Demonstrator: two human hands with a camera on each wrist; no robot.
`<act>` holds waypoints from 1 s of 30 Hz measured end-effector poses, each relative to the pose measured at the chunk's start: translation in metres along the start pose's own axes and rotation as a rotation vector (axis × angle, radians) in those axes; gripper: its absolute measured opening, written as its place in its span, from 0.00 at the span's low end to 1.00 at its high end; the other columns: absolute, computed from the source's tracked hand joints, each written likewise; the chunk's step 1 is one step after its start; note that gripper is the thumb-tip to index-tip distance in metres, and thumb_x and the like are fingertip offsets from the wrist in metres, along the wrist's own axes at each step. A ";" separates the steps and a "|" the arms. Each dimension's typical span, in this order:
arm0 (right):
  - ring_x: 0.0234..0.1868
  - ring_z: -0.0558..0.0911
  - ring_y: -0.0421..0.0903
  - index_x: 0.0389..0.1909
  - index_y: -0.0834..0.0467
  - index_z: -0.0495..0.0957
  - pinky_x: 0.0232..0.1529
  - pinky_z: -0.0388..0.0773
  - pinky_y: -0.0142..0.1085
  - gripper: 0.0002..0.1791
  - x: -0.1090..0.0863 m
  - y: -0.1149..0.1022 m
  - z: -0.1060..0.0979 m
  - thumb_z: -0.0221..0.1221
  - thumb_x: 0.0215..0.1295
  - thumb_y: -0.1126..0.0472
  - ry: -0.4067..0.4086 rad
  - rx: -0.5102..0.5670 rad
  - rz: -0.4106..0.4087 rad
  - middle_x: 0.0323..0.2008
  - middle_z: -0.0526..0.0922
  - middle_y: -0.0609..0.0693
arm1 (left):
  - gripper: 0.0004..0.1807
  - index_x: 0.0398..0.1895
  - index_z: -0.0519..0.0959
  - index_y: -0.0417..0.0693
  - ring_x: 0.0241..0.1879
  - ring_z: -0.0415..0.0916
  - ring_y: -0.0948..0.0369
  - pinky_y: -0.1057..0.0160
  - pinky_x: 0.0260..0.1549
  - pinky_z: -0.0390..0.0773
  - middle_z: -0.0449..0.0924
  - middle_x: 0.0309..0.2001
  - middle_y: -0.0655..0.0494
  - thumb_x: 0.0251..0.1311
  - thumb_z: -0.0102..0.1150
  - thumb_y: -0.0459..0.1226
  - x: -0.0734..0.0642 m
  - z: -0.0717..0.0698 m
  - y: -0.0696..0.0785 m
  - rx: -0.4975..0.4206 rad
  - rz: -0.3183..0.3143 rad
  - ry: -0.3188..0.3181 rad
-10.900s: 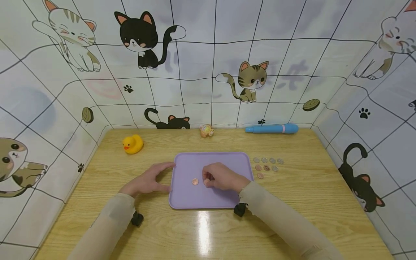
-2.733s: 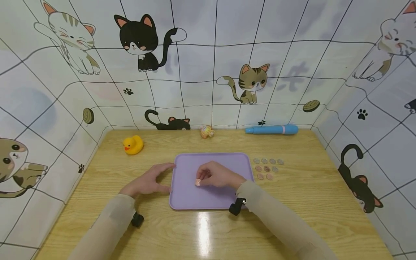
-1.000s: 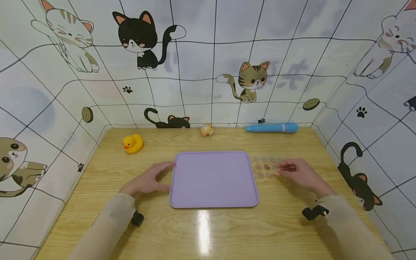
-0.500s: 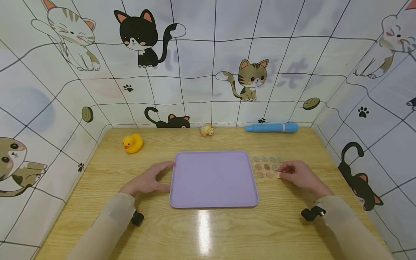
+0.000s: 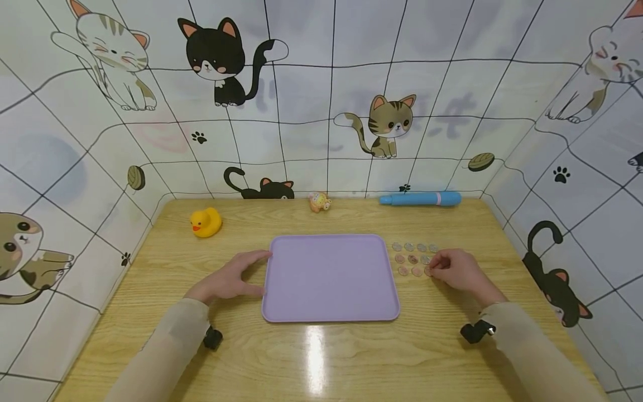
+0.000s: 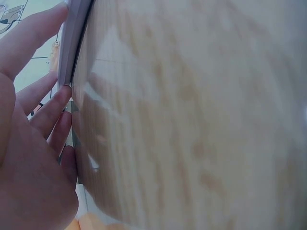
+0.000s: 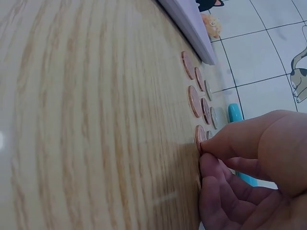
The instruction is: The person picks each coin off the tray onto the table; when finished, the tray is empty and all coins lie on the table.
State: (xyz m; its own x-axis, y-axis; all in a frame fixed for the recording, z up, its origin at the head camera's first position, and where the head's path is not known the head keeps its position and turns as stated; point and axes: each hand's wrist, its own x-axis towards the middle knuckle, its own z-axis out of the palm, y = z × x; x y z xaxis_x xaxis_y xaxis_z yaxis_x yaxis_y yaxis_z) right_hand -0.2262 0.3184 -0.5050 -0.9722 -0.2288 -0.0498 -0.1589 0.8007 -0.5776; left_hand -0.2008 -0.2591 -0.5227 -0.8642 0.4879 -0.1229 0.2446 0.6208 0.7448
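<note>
My left hand (image 5: pixel 231 277) rests at the left side of a purple tray (image 5: pixel 331 279), its spread fingers and thumb touching the rim. In the left wrist view the tray's edge (image 6: pixel 76 40) meets the thumb and fingertips. Right of the tray, my right hand (image 5: pixel 461 273) has thumb and curled fingers at the edge of a copper coin (image 7: pixel 200 135), which lies on the table at the right end of the front row. Part of that coin is hidden by the fingertips. Other copper coins (image 5: pixel 403 271) and silver coins (image 5: pixel 409 247) lie in rows beside it.
A yellow rubber duck (image 5: pixel 206 223) sits at the back left of the wooden table (image 5: pixel 241 357). Near the back wall are a small figurine (image 5: pixel 319 201) and a blue pen-shaped object (image 5: pixel 421 199). Cat-patterned walls (image 5: pixel 301 134) enclose the back and sides.
My right hand has carried the last coin from the tray to the right end of the front row, then nudged it slightly left. My left hand stays at the tray.
</note>
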 end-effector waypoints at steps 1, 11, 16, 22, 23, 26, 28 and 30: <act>0.29 0.76 0.43 0.33 0.59 0.85 0.27 0.73 0.33 0.04 0.000 0.000 0.000 0.71 0.64 0.63 0.001 -0.003 0.003 0.29 0.84 0.48 | 0.52 0.82 0.62 0.56 0.79 0.50 0.41 0.30 0.76 0.48 0.57 0.82 0.47 0.56 0.79 0.51 0.000 0.000 0.000 0.001 -0.001 0.000; 0.31 0.76 0.44 0.34 0.58 0.85 0.28 0.73 0.33 0.04 0.001 0.001 0.000 0.71 0.64 0.62 -0.007 -0.020 0.016 0.29 0.84 0.47 | 0.51 0.82 0.63 0.55 0.79 0.51 0.42 0.31 0.76 0.49 0.57 0.81 0.47 0.56 0.79 0.50 0.001 0.000 0.000 -0.003 0.008 0.005; 0.31 0.76 0.44 0.34 0.58 0.85 0.28 0.73 0.33 0.05 0.001 0.000 0.000 0.71 0.64 0.62 -0.005 -0.021 0.019 0.29 0.83 0.47 | 0.51 0.82 0.63 0.56 0.79 0.51 0.41 0.30 0.76 0.48 0.57 0.81 0.47 0.56 0.79 0.51 0.001 0.000 -0.001 -0.005 0.006 0.004; 0.30 0.76 0.44 0.33 0.57 0.85 0.28 0.72 0.33 0.05 0.001 0.000 0.000 0.71 0.64 0.62 -0.004 -0.023 0.020 0.29 0.83 0.47 | 0.51 0.82 0.63 0.57 0.79 0.51 0.41 0.30 0.76 0.48 0.57 0.81 0.47 0.56 0.79 0.51 0.002 0.001 -0.002 -0.007 0.009 0.002; 0.30 0.76 0.44 0.33 0.57 0.85 0.28 0.72 0.33 0.05 0.001 0.000 -0.001 0.71 0.65 0.62 -0.007 -0.022 0.016 0.29 0.83 0.47 | 0.51 0.82 0.63 0.57 0.79 0.50 0.41 0.30 0.76 0.48 0.57 0.81 0.47 0.56 0.79 0.51 0.002 0.000 -0.002 -0.007 0.008 0.002; 0.30 0.77 0.45 0.37 0.59 0.85 0.28 0.75 0.34 0.04 0.001 0.001 -0.002 0.68 0.67 0.62 -0.028 0.009 0.020 0.30 0.83 0.48 | 0.51 0.82 0.63 0.57 0.79 0.50 0.41 0.30 0.76 0.48 0.57 0.81 0.47 0.57 0.78 0.51 0.001 0.000 -0.003 -0.006 0.007 0.003; 0.31 0.79 0.45 0.42 0.61 0.84 0.29 0.78 0.36 0.06 0.002 0.003 -0.003 0.65 0.70 0.63 -0.037 0.036 0.033 0.33 0.84 0.51 | 0.51 0.82 0.63 0.56 0.79 0.51 0.41 0.30 0.76 0.48 0.57 0.81 0.47 0.57 0.78 0.51 0.000 -0.001 -0.003 -0.005 0.015 0.005; 0.32 0.81 0.46 0.47 0.64 0.83 0.30 0.81 0.37 0.09 0.002 0.005 -0.006 0.63 0.72 0.62 -0.032 0.067 0.041 0.36 0.85 0.54 | 0.51 0.82 0.62 0.56 0.79 0.51 0.41 0.29 0.75 0.48 0.57 0.81 0.46 0.57 0.78 0.51 -0.002 -0.001 -0.003 -0.012 0.017 0.005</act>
State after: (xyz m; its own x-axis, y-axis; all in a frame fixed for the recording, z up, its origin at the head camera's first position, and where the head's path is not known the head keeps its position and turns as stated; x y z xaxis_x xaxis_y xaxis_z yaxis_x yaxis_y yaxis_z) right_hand -0.2304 0.3255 -0.5028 -0.9715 -0.2150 -0.0998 -0.1062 0.7712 -0.6277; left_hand -0.2007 -0.2628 -0.5241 -0.8621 0.4954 -0.1069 0.2539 0.6047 0.7549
